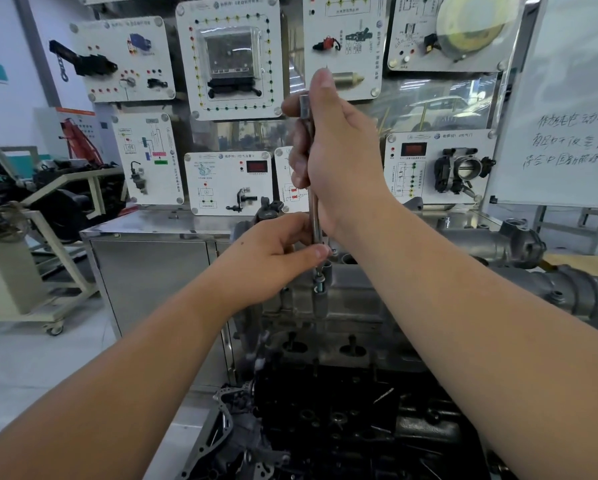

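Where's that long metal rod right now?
Centre of the head view: the metal rod stands upright, right hand gripping it high, left hand pinching it low, above the grey engine casting.

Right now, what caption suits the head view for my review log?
Right hand grips an upright metal rod tool; left hand pinches its lower end above the grey engine part.

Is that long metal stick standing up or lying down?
Upright. The stick runs almost straight down from the right hand gripping it to the left hand pinching its lower end.
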Action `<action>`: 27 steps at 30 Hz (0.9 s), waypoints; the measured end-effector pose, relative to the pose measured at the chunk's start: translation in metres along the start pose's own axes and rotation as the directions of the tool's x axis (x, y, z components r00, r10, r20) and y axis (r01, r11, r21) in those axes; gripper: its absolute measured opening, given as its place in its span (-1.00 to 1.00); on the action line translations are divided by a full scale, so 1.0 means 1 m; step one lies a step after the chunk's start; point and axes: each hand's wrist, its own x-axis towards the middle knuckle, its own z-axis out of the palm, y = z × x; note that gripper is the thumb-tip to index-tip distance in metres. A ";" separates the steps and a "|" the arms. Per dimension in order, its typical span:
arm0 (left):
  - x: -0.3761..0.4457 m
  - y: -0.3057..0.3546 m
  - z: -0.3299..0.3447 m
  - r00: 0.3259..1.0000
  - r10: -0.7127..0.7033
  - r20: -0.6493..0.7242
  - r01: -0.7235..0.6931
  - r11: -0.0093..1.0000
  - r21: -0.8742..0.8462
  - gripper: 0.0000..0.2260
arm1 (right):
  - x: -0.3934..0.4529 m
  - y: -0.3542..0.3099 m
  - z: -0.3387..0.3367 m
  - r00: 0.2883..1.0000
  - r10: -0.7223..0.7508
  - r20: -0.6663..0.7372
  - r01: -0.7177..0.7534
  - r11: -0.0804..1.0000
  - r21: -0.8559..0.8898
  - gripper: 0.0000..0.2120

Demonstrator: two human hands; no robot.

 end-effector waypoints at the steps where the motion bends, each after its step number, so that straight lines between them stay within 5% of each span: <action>1: 0.000 0.000 -0.001 1.000 -0.002 0.009 0.002 1.000 0.003 -0.87 | 0.000 0.000 -0.001 1.000 0.022 -0.002 -0.022 0.999 0.028 -0.54; 11: 0.003 0.002 0.002 1.000 0.010 0.000 -0.010 0.998 0.054 -0.88 | -0.004 0.004 -0.008 0.980 -0.183 -0.077 0.177 0.980 -0.088 -0.79; 19: 0.001 0.004 -0.001 0.999 -0.014 0.042 0.011 0.998 0.063 -0.92 | -0.003 -0.001 -0.007 0.999 0.032 0.003 -0.032 0.995 0.091 -0.61; 27: 0.002 0.004 0.000 1.000 -0.013 0.007 0.012 0.997 0.076 -0.83 | -0.006 0.004 -0.003 0.983 -0.181 -0.027 0.177 0.979 -0.103 -0.79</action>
